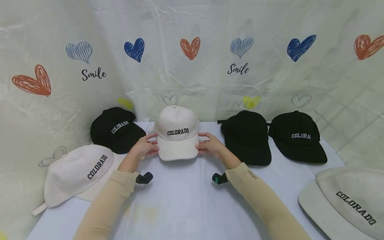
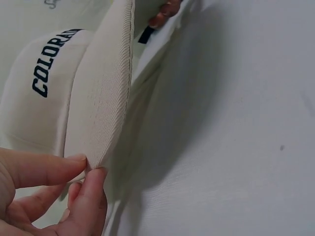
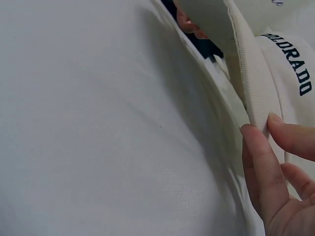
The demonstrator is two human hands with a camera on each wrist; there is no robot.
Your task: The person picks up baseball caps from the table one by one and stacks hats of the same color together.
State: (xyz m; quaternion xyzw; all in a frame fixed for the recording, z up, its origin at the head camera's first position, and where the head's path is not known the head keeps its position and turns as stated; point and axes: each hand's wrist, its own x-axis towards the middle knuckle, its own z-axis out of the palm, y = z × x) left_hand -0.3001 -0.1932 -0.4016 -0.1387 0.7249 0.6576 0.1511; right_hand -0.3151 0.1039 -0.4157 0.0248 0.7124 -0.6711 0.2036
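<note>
Greyish cap [image 1: 345,196], head cam only; L hand [image 2: 49,191], R hand [image 3: 273,187] each w/ pinch on white cap [image 1: 178,146]

1. The head view is bright and evenly lit; the light's direction is hard to tell.
2. Faint sheen marks the creases of the backdrop [image 1: 210,76], and detail sinks into the black caps [image 1: 244,133].
3. Wide-angle distortion stretches the pale cap [image 1: 357,200] at the lower right corner.
4. Both wrist views are dimmer, with broad, soft-edged shadows on the worktop [image 1: 180,200] beside the white cap [image 1: 178,141].
5. In the left wrist view, the right hand [image 2: 166,14] looks soft.
</note>
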